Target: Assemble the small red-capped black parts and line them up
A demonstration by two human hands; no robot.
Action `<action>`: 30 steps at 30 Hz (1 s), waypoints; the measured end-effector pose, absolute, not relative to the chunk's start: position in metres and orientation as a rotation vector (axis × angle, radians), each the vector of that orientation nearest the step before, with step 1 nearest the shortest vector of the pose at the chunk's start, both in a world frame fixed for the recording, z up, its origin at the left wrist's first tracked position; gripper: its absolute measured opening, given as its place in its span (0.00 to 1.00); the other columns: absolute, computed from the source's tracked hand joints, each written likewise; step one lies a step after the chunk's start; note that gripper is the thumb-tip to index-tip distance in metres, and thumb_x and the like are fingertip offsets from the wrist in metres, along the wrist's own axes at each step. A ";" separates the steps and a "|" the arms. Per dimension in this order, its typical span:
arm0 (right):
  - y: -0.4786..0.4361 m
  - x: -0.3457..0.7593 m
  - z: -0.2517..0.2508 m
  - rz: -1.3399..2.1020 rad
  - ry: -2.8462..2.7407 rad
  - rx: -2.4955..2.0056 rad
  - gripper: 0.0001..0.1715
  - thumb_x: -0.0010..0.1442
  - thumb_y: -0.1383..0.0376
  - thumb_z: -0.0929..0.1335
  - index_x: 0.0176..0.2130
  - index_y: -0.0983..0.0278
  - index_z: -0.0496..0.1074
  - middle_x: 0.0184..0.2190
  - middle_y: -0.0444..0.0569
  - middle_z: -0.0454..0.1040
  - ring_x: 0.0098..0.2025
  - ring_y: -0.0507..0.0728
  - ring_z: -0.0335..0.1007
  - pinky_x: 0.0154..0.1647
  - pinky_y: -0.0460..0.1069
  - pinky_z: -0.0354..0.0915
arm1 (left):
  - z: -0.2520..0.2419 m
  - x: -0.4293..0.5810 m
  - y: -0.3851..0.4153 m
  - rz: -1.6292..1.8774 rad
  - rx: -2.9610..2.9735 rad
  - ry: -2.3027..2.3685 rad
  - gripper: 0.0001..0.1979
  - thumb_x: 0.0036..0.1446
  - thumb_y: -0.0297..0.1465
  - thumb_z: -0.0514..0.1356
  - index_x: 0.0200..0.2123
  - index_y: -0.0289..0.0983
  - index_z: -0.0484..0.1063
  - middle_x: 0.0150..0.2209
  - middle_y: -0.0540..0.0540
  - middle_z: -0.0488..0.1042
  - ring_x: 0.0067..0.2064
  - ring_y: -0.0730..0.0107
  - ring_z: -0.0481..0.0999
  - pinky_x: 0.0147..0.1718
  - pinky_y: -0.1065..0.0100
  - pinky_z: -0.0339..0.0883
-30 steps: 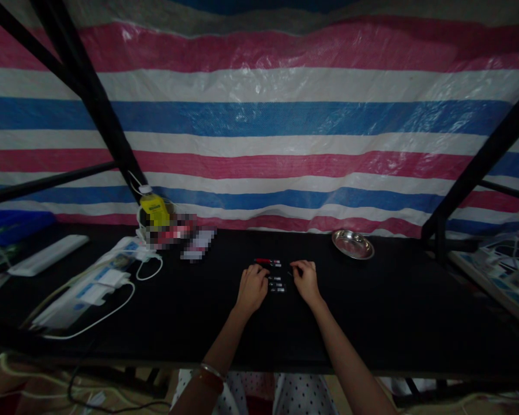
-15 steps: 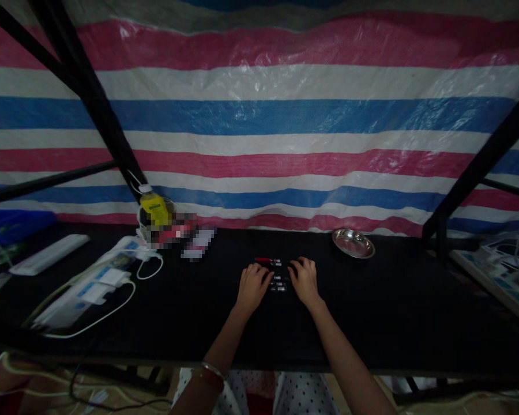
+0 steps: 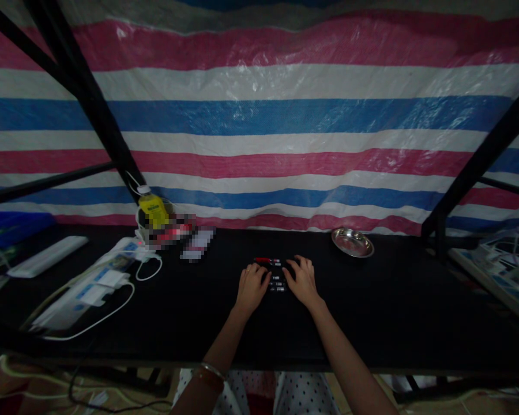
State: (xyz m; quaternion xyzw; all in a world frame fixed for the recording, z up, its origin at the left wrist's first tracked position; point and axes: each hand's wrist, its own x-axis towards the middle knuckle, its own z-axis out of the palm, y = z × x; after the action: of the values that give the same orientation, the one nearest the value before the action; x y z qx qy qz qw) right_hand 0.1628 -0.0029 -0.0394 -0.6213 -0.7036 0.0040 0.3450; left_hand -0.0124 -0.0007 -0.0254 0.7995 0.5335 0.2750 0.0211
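Observation:
Several small dark pens with white labels lie in a row on the black table, and one with a red barrel lies at the far end. My left hand rests at their left ends, fingers curled down onto them. On their right side, my right hand has its fingers bent over the pens. Whether either hand grips a pen is hidden in the dim light.
A shallow metal dish sits at the back right. At the back left stand a yellow bottle, a white power strip with cables and a white bar. Black frame bars rise on both sides before a striped tarp.
My right hand has slid left and a little nearer, closing in over the pens. The left hand has barely moved.

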 end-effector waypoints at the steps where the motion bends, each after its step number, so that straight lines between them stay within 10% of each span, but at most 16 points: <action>1: -0.005 0.163 -0.039 0.012 -1.826 -1.611 0.18 0.60 0.58 0.61 0.47 0.60 0.70 0.49 0.55 0.64 0.51 0.62 0.57 0.48 0.57 0.59 | -0.025 -0.012 -0.001 0.849 2.480 1.657 0.11 0.60 0.34 0.50 0.36 0.38 0.71 0.36 0.45 0.69 0.40 0.64 0.67 0.39 0.62 0.61; 30: -0.042 0.154 -0.031 -0.013 -2.039 -1.664 0.20 0.62 0.62 0.58 0.52 0.58 0.66 0.54 0.56 0.62 0.54 0.63 0.56 0.51 0.58 0.57 | -0.035 -0.013 0.007 0.999 2.382 1.433 0.08 0.59 0.29 0.51 0.35 0.37 0.71 0.36 0.45 0.70 0.40 0.66 0.68 0.43 0.62 0.65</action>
State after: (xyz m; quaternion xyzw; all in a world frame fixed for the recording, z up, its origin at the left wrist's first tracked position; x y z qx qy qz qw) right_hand 0.1541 -0.0424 -0.0308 -0.6118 -0.7498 -0.0049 0.2521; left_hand -0.0127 0.0068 -0.0351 0.8027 0.4831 0.3368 0.0938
